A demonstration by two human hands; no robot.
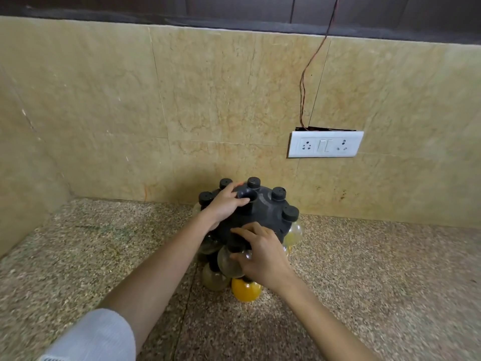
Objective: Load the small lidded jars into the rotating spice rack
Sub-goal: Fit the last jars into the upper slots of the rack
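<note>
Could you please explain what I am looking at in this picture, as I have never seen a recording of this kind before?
There is no machine here: the one picture comes from a camera worn on a person's head, looking forward and down, so the two arms are the wearer's own. On a speckled stone countertop by a tiled wall stands a black dome-topped spice rack with small black-lidded jars set round it. The left hand holds the rack's top, seemingly to steady it. The right hand grips a clear jar at the rack's front, above a yellow-filled jar. A white switch plate is on the wall.
</note>
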